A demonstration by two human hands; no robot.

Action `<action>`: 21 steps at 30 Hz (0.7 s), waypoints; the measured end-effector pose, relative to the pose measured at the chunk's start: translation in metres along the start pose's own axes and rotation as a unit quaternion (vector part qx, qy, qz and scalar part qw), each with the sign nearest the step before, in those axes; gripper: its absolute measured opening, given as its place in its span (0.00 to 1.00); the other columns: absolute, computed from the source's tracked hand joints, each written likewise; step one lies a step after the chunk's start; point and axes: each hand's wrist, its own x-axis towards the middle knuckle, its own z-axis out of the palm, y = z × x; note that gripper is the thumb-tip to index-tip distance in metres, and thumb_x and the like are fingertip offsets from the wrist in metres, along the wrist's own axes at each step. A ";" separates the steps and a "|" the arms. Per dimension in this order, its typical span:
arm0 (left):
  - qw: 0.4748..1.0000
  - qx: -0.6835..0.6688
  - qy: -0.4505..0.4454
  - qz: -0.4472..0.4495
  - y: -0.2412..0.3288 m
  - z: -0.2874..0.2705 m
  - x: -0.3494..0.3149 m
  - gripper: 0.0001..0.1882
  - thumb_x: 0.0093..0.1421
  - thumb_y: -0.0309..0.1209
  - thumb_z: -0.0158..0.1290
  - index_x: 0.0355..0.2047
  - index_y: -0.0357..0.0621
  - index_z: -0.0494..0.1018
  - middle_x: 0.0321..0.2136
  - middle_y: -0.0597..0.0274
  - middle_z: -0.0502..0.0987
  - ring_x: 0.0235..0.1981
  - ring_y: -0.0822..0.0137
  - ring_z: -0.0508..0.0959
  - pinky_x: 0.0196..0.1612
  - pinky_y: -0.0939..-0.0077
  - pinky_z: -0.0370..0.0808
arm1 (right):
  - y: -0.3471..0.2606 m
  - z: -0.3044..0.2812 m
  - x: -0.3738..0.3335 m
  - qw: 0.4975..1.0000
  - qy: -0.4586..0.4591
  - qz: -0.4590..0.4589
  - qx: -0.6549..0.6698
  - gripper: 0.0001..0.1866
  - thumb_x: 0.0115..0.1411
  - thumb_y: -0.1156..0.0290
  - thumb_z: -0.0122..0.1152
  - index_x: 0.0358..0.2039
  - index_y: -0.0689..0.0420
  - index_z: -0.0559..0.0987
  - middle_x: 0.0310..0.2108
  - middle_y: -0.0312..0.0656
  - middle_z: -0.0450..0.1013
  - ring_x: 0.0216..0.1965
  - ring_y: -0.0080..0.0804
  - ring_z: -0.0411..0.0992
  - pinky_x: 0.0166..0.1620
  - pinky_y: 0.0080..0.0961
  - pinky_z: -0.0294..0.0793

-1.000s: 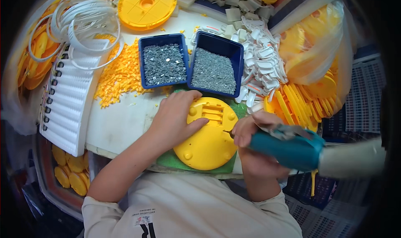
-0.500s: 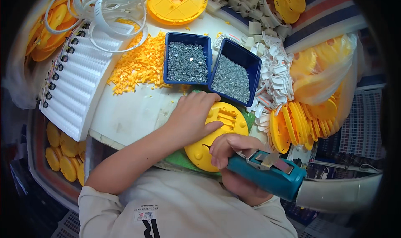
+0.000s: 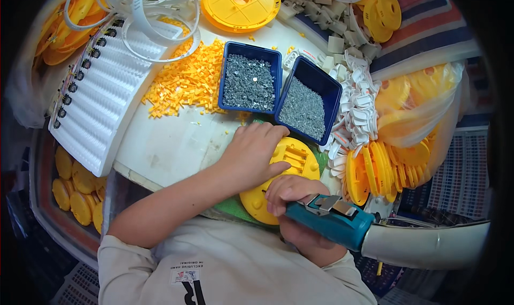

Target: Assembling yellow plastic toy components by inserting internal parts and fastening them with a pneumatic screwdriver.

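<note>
A round yellow plastic housing [image 3: 300, 159] lies on a green mat [image 3: 238, 207] in front of me, with a battery-slot-like recess facing up. My left hand [image 3: 256, 154] grips it from the left, thumb on its top and fingers bent toward its far edge. In my right hand [image 3: 289, 193] is a teal electric screwdriver [image 3: 332, 219], held low over the near right part of the housing. My fingers wrap its front end and hide most of the tip, so I cannot tell whether it touches a screw.
Two blue bins of small metal screws [image 3: 247, 83] [image 3: 302, 109] stand just beyond the housing. Left of them lie a heap of small yellow pieces [image 3: 179, 83] and a white ridged foam tray [image 3: 101, 96]. White clips [image 3: 356, 99] and stacked yellow discs [image 3: 369, 168] sit at the right.
My view has shifted a little. My right hand and the screwdriver have moved slightly left over the housing, and the bit seen before is now mostly hidden. My left hand keeps its hold.
</note>
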 end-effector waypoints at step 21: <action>0.982 -0.069 0.133 -0.114 0.006 0.003 -0.057 0.41 0.52 0.32 0.70 0.65 0.43 0.65 0.47 0.55 0.80 0.49 0.51 0.78 0.52 0.54 0.72 | -0.005 0.004 0.061 0.998 -0.027 0.057 0.010 0.43 0.59 0.34 0.59 0.58 0.63 0.75 0.32 0.48 0.76 0.34 0.41 0.73 0.46 0.38 0.72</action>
